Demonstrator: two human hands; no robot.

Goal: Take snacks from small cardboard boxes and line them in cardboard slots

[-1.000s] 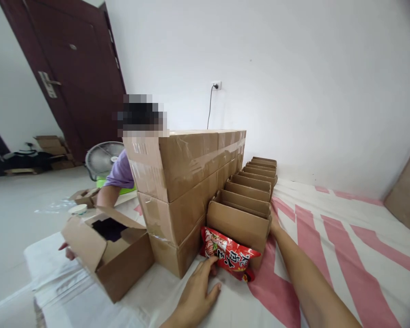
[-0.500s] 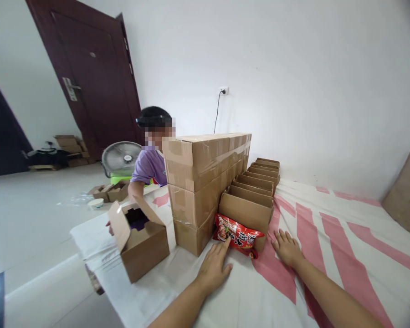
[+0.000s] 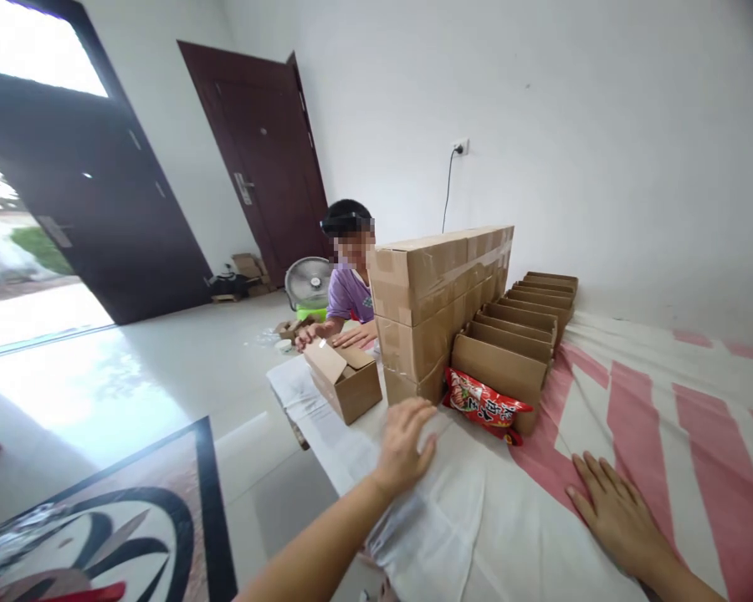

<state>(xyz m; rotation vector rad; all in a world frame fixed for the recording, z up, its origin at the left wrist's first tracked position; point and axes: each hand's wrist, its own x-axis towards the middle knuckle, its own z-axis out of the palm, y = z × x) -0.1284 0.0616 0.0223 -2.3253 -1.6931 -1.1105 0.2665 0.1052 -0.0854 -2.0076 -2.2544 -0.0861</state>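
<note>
My left hand (image 3: 407,445) is raised a little over the white cloth, near the front corner of the stacked cardboard boxes (image 3: 394,293). Its fingers are stretched out and hold nothing. On the cloth-covered table (image 3: 527,518), my right hand (image 3: 615,506) lies with fingers spread, also without anything in it. Between and beyond my hands, a red printed food packet (image 3: 486,407) leans against the nearest of a row of small brown cartons (image 3: 499,368). No hand touches the packet.
Across the table a person in a purple shirt (image 3: 346,294) has both hands at a cardboard box (image 3: 345,380) with raised flaps. Behind that person stand a fan (image 3: 309,283) and a brown door (image 3: 254,159). The table's left edge drops to a tiled floor (image 3: 163,359).
The view has swung left and the packet appears farther away. My left hand has drawn back from the packet. The other person's hands now show on the box, whose flaps are lower.
</note>
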